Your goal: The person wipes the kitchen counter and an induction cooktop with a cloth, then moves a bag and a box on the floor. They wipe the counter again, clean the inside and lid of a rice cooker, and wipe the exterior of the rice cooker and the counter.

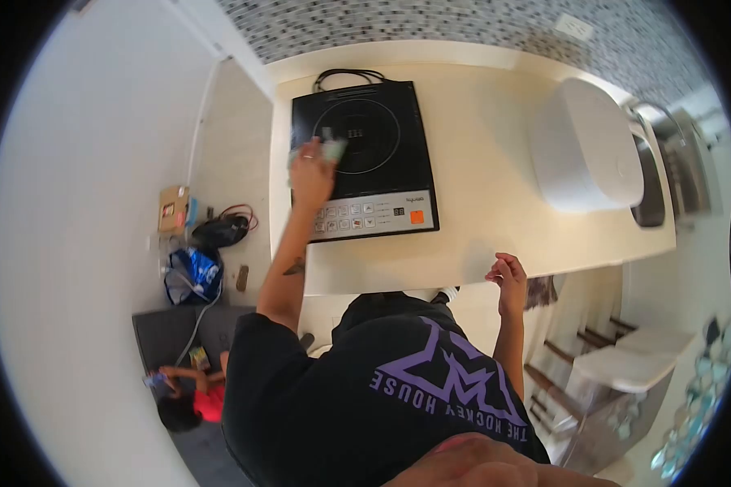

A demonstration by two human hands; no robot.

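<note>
Nearest the camera lies the person's black printed shirt (414, 390); beyond it stands the pale surface (495, 170), bearing a black induction cooktop (365, 158), the landmark used here. The left hand (310, 172) rests over the cooktop's left edge, fingers closed around a crumpled pale cloth (326, 151) that is pressed on the glass just left of the cooking ring; the cloth is blurred, so its material cannot be told. The right hand (505, 272) is empty, fingers loosely curled at the surface's near edge, well right of the cooktop. The control panel (374, 216) lies on the cooktop's near side, directly beside the left wrist; a passing wrist or cloth could press a key. A power cord (349, 75) loops behind the cooktop; a hard push might slide the unit and strain it. A white appliance (593, 146) stands far right of the cooktop. On the floor to the cooktop's left lie cables and a blue bag (193, 274), a likely tripping hazard, and another person (188, 396) sits there.
</note>
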